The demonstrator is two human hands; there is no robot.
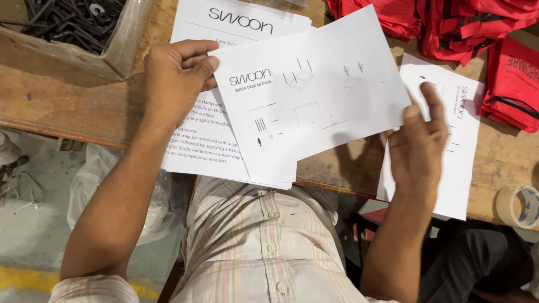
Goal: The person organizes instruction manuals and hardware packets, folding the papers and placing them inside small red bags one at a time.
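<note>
The left hand (177,76) pinches the upper left corner of a thin white printed instruction sheet (314,90), held just above the wooden desk (73,106). It looks light, floppy, easily creased, so edges suit gripping. The right hand (418,146), fingers loose and grasping nothing, hovers at its right edge. Beyond: 1 cardboard box of black metal parts (78,28), red fabric pouches (449,25), beige tape roll (519,206).

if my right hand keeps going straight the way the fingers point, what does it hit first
Probably the white printed sheet lying on the wooden table: the right hand already hovers over it, fingers pointing up-frame. Beyond that lie the red fabric bags. How high the hand hangs is unclear.
</note>
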